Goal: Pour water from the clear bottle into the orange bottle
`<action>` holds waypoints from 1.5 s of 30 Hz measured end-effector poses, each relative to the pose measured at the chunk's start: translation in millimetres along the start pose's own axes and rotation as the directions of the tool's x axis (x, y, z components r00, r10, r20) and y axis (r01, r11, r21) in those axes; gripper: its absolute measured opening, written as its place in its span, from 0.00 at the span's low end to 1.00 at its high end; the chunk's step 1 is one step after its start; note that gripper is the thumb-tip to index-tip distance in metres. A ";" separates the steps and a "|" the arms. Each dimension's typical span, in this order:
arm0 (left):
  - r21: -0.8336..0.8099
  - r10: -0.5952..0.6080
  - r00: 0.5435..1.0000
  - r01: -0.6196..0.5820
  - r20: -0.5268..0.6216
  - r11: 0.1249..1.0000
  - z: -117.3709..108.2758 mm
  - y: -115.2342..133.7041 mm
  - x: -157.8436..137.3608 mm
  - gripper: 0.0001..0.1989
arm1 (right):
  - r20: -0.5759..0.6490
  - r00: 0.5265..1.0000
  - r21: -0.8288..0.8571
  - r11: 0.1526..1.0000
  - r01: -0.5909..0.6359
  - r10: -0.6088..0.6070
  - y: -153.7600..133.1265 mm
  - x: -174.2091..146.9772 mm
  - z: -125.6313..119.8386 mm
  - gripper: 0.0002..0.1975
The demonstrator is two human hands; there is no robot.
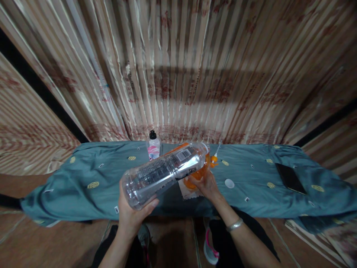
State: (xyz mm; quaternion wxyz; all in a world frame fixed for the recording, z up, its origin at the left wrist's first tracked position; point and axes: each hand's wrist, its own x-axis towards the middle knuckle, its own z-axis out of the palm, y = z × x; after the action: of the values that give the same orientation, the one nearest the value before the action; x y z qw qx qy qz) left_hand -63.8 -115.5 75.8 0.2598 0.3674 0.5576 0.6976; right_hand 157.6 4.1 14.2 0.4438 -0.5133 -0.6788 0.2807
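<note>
"Striped fabric (173, 67) with reddish patterning fills the backdrop, and a teal cloth (251, 178) covers the long surface before it. What do the hands have, from your end?"

"On my remote feed I see the left hand (129, 214) wrapped around the base end of a clear bottle (161, 175) — thumb on the near side, fingers mostly hidden behind. From that grip the bottle slants away, its neck up and to the right in my view."

"And the right hand (208, 184)?"

"Curled around an orange container (201, 173), thumb across its front. I see the clear bottle's neck right at the container's upper part (whether the two touch, I can't tell). Under the container, a pale sheet (192, 194) shows."

"Anything near them?"

"An orange pump head (214, 160) lies just beyond the right hand, and a white disc (229, 183) lies to its right. Behind the clear bottle I make out a black-capped bottle (153, 149) with a pink label, upright. One dark, flat, phone-like slab (290, 178) rests well apart — far over on the cloth's right side."
</note>
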 end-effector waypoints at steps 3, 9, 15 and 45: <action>-0.001 0.010 1.000 -0.010 0.010 1.000 0.8 0.8 0.1 0.49 | 0.011 0.999 0.015 0.999 -0.031 0.031 -1.7 0.1 -0.8 0.48; -0.033 0.033 0.999 -0.033 0.004 0.999 3.4 2.9 -1.1 0.45 | -0.001 1.000 0.005 1.000 -0.017 0.017 -2.1 -0.5 -0.3 0.44; 0.010 0.063 0.998 -0.063 -0.001 0.998 2.8 3.2 0.0 0.44 | -0.010 1.000 -0.007 1.000 0.003 -0.003 -1.3 -1.5 0.6 0.43; -0.002 0.029 0.999 -0.029 -0.021 1.000 0.1 -5.0 -0.5 0.49 | -0.009 0.999 -0.009 0.999 -0.048 0.048 1.6 -0.6 1.2 0.47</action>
State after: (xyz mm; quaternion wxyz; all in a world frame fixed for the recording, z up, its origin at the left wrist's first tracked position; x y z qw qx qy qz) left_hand -63.7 -114.7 70.8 0.2444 0.3678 0.5539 0.7058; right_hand 157.3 4.2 12.2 0.4375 -0.5327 -0.6655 0.2861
